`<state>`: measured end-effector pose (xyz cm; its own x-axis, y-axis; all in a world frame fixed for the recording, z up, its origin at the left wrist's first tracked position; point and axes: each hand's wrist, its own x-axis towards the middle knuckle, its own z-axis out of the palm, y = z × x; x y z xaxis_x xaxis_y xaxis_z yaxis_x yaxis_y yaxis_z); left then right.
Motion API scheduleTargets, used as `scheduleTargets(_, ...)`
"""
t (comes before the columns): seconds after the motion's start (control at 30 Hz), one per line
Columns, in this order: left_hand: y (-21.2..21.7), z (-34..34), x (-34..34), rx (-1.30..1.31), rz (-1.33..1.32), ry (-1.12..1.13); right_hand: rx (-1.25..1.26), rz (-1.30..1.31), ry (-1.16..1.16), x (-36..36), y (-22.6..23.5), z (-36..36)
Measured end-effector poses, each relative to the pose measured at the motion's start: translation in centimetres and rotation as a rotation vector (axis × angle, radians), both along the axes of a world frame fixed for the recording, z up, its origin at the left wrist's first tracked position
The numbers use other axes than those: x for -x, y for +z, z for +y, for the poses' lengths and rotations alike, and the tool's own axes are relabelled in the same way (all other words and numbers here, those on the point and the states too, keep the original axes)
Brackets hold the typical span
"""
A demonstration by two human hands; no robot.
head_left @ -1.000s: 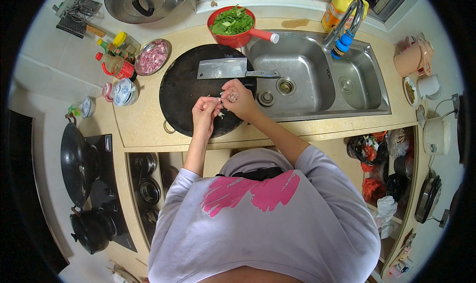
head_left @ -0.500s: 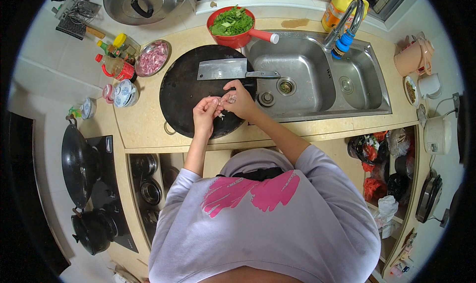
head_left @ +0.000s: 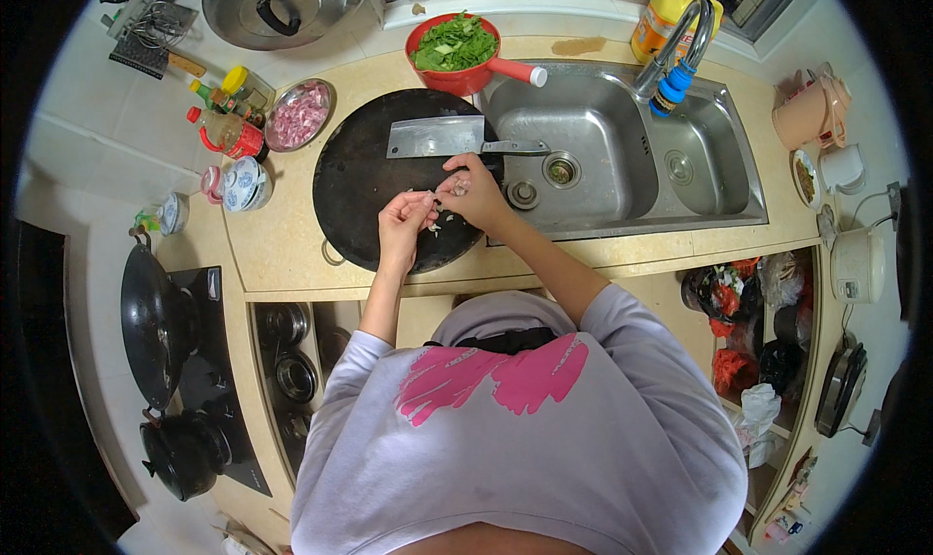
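Observation:
Over a round black cutting board (head_left: 355,190), my two hands meet with their fingertips together. My left hand (head_left: 400,226) pinches a small pale piece, by its look a garlic clove (head_left: 436,203), mostly hidden by the fingers. My right hand (head_left: 476,197) closes on it from the other side, and more whitish bits show in its curled fingers. Scraps of thin white peel (head_left: 434,228) lie on the board beneath. Beyond my hands a cleaver (head_left: 437,137) rests flat on the board, its handle reaching over the sink's edge.
A red strainer (head_left: 447,77) of chopped greens and a metal plate (head_left: 326,118) of sliced meat stand behind the board. Bottles (head_left: 228,132) and a lidded bowl (head_left: 246,184) are at left. The double sink (head_left: 593,156) adjoins on the right; a wok (head_left: 155,327) sits far left.
My fingertips have shifted slightly apart, and the right fingers have opened a little. A few more white scraps show on the board.

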<state>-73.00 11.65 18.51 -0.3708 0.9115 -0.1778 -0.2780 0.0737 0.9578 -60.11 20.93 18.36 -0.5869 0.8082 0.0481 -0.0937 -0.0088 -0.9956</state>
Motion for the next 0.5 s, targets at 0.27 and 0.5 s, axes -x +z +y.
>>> scheduleTargets(0.27, 0.85, 0.11, -0.28, 0.005, -0.09, 0.02, 0.015, -0.009, 0.017, -0.06, 0.48, 0.06)
scheduleTargets(0.5, 0.59, 0.28, -0.18, 0.009, -0.115, 0.034, 0.03, 0.003, 0.02, 0.11, -0.19, 0.18)
